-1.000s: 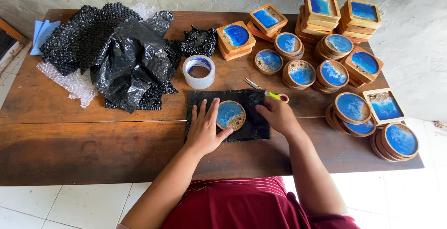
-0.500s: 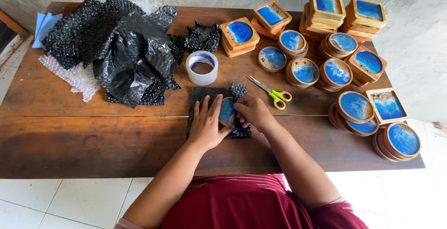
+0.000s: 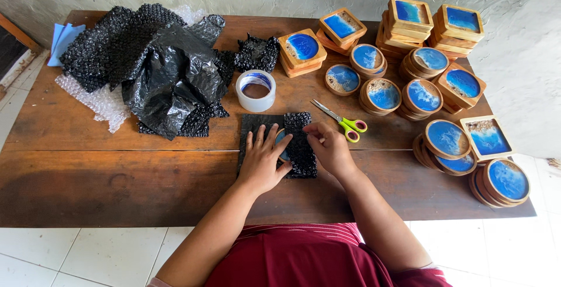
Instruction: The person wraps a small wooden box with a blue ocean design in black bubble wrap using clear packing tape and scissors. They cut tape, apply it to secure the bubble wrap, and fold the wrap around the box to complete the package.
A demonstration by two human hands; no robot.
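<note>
A round wooden coaster with a blue top (image 3: 280, 141) lies on a sheet of black bubble wrap (image 3: 253, 124) near the table's front. The sheet's right part (image 3: 301, 145) is folded over the coaster, so only a sliver of blue shows. My left hand (image 3: 262, 158) lies flat with fingers spread, pressing on the coaster and the wrap. My right hand (image 3: 331, 148) pinches the folded flap's right edge.
A roll of clear tape (image 3: 255, 90) stands behind the wrap, and scissors with green and pink handles (image 3: 343, 120) lie to the right. Black bubble wrap and a plastic bag (image 3: 153, 68) are heaped at back left. Stacks of round and square blue coasters (image 3: 422, 54) fill the right side.
The right part of the black wrap has been folded leftward over the coaster, which lay uncovered a second ago. My right hand moved in with the flap; my left stayed on the coaster.
</note>
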